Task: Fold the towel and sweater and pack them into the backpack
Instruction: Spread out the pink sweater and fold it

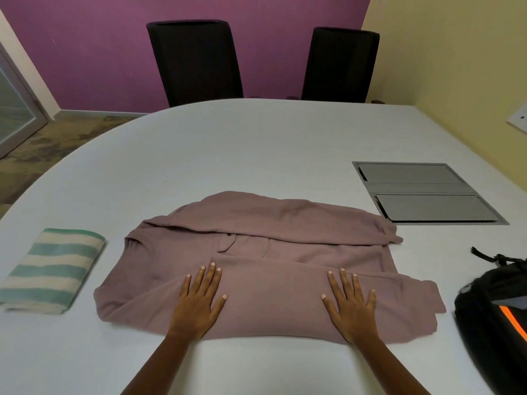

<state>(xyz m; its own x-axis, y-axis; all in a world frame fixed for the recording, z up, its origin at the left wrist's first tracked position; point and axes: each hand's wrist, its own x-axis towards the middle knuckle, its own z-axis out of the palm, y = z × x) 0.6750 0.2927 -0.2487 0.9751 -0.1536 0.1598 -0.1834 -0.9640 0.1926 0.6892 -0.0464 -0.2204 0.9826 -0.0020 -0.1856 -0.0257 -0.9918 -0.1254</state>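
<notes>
A mauve sweater (273,252) lies spread sideways on the white table (256,143), its near and far edges folded in toward the middle. My left hand (198,302) presses flat on the near fold, fingers straight and spread. My right hand (349,305) presses flat on the same fold further right. A folded towel (54,269) with green and cream stripes sits to the left of the sweater. A black backpack (496,309) with an orange stripe lies at the right edge, partly cut off by the frame.
A grey cable hatch (427,192) is set into the table at the back right. Two black chairs (196,61) stand behind the far edge. A yellow wall runs along the right side.
</notes>
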